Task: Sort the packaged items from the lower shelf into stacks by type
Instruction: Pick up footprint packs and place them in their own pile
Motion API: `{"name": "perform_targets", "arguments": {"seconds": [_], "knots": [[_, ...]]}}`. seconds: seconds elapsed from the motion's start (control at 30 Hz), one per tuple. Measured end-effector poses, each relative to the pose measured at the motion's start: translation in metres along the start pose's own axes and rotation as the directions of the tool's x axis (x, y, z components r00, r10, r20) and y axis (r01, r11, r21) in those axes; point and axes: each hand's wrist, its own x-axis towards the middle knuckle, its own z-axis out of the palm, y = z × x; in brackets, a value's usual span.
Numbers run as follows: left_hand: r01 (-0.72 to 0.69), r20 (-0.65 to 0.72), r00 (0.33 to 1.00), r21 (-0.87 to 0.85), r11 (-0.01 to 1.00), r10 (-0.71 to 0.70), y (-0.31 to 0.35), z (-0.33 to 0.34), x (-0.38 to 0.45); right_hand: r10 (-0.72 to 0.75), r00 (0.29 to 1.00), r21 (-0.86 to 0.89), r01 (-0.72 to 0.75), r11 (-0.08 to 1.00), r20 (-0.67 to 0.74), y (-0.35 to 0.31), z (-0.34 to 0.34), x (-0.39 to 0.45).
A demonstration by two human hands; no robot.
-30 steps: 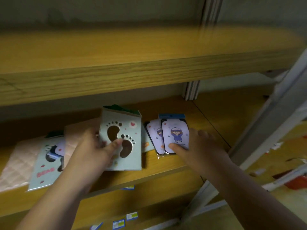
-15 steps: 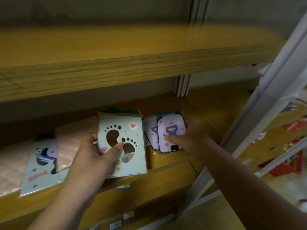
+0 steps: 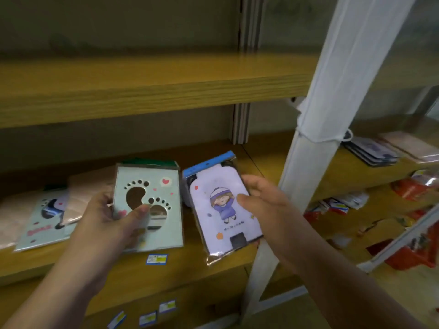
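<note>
My left hand (image 3: pixel 104 222) grips a pale green packet with footprint cut-outs (image 3: pixel 152 184), thumb across its front, held above the lower shelf (image 3: pixel 180 264). My right hand (image 3: pixel 263 205) holds a lilac packet with a cartoon girl and a blue header (image 3: pixel 221 205), lifted off the shelf and tilted, thumb on its face. Another lilac packet lies partly hidden behind it. On the shelf to the left lie a pale green bear packet (image 3: pixel 42 222) and pink quilted packets (image 3: pixel 88 186).
A white metal upright (image 3: pixel 316 143) stands just right of my right hand. Beyond it another shelf carries a stack of lilac packets (image 3: pixel 370 153) and pink ones (image 3: pixel 413 146). Red packages (image 3: pixel 413 252) sit lower right. An upper wooden shelf (image 3: pixel 147 91) overhangs.
My right hand has gripped the lilac girl packet and lifted it off the shelf toward me. The left hand keeps holding the footprint packet. The view has swung right.
</note>
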Motion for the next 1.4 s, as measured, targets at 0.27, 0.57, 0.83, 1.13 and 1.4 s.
{"name": "perform_targets", "arguments": {"seconds": [0.27, 0.57, 0.83, 1.13, 1.4], "knots": [[0.025, 0.002, 1.000, -0.131, 0.991, -0.024, 0.035, 0.066, -0.099, -0.040, 0.986, 0.129, 0.018, 0.991, 0.163, -0.008, -0.102, -0.075], [-0.004, 0.070, 0.997, -0.253, 0.967, 0.023, 0.062, 0.210, -0.190, 0.024, 0.999, 0.311, -0.016, 0.950, -0.022, 0.014, -0.250, -0.120], [0.139, 0.243, 0.966, -0.212, 0.967, -0.086, 0.075, 0.320, -0.195, 0.076, 0.994, 0.425, -0.034, 0.905, -0.082, 0.043, -0.346, -0.141], [0.153, 0.273, 0.955, -0.127, 0.980, -0.114, 0.074, 0.431, -0.135, 0.244, 0.932, 0.653, -0.009, 0.757, -0.270, 0.079, -0.431, -0.097], [0.175, 0.271, 0.955, -0.188, 0.966, -0.120, 0.068, 0.506, -0.043, 0.143, 0.946, 0.318, -0.044, 0.947, -0.293, 0.077, -0.502, 0.016]]}}
